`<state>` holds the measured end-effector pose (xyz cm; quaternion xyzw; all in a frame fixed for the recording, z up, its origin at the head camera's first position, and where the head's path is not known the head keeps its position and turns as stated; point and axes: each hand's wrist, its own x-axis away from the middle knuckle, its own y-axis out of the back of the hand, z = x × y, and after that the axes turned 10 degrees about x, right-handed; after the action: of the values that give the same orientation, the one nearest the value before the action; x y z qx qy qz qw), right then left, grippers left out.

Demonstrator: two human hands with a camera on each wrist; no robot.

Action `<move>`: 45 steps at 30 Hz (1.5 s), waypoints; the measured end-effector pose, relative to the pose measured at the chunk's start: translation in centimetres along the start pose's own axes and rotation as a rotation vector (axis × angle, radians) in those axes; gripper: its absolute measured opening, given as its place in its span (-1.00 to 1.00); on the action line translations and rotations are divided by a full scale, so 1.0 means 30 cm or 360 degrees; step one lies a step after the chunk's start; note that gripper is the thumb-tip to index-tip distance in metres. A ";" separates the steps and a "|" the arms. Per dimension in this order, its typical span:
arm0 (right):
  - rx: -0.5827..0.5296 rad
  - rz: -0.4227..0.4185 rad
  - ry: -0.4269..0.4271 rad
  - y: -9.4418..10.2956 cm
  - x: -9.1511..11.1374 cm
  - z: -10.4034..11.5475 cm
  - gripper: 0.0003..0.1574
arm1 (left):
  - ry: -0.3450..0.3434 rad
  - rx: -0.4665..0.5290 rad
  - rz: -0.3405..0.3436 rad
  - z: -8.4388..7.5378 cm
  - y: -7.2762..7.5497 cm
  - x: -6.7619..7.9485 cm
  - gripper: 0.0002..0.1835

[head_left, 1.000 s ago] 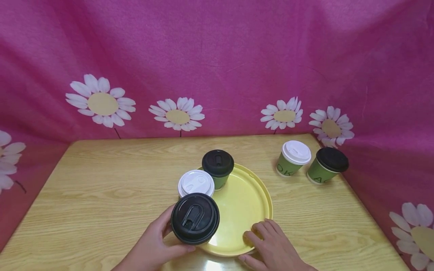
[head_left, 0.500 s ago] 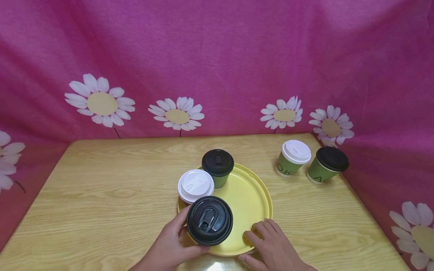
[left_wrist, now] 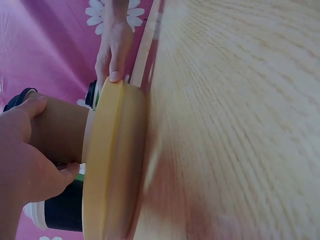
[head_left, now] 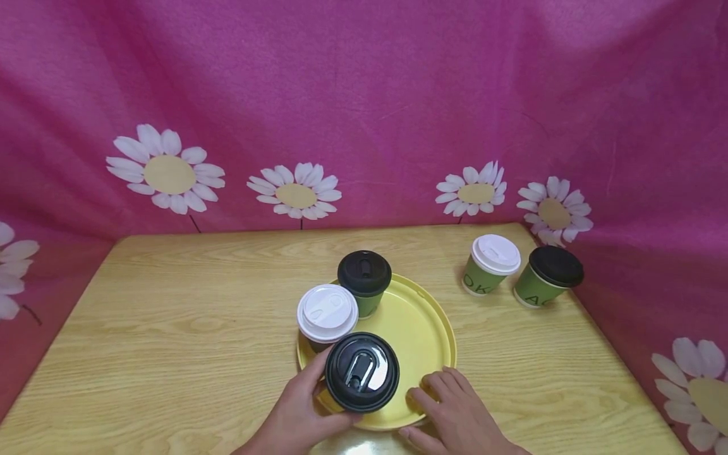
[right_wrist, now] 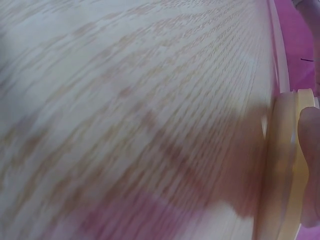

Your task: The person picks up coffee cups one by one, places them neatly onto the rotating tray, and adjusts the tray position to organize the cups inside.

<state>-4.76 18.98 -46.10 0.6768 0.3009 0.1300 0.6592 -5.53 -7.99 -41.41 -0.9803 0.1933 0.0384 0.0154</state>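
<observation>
My left hand [head_left: 298,411] grips a brown paper coffee cup [left_wrist: 62,127] with a black lid [head_left: 363,373]. It is upright over the near left part of the round yellow tray [head_left: 426,328]; in the left wrist view its base is at the rim, and I cannot tell if it touches the floor. My right hand [head_left: 461,414] pinches the tray's near right rim, fingers inside and thumb outside. On the tray, a white-lidded dark cup [head_left: 328,313] stands at the left, with a black-lidded green cup [head_left: 364,275] behind it.
Two green cups stand at the back right of the wooden table [head_left: 188,328]: one white-lidded cup [head_left: 491,264] and one black-lidded cup [head_left: 548,276]. A pink cloth with daisies [head_left: 364,114] hangs behind the table and along its sides.
My left hand has carried the brown cup rightward, from the tray's left edge to over its near part. The white-lidded cup beside it shows more now. My right hand has kept its place.
</observation>
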 end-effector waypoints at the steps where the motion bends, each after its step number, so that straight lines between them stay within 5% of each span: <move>1: 0.0002 0.0004 -0.0003 0.000 0.000 0.001 -0.52 | 0.0004 0.0008 0.0004 0.002 -0.001 -0.002 -0.12; 9: 0.0009 -0.0095 0.0036 -0.009 0.001 0.001 -0.54 | 0.0045 0.0009 0.0058 0.019 0.007 -0.013 -0.14; 18: 0.0011 -0.0102 0.0034 -0.011 0.001 0.001 -0.53 | -0.0037 -0.0001 0.0073 0.032 0.016 -0.021 -0.14; 45: 0.0005 -0.0111 0.0040 -0.009 -0.001 0.000 -0.52 | -0.0073 -0.0434 0.0033 0.037 0.036 -0.018 -0.15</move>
<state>-4.85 18.96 -46.37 0.6652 0.3328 0.1150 0.6585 -6.52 -8.74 -42.49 -0.9701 0.1959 0.0870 -0.1138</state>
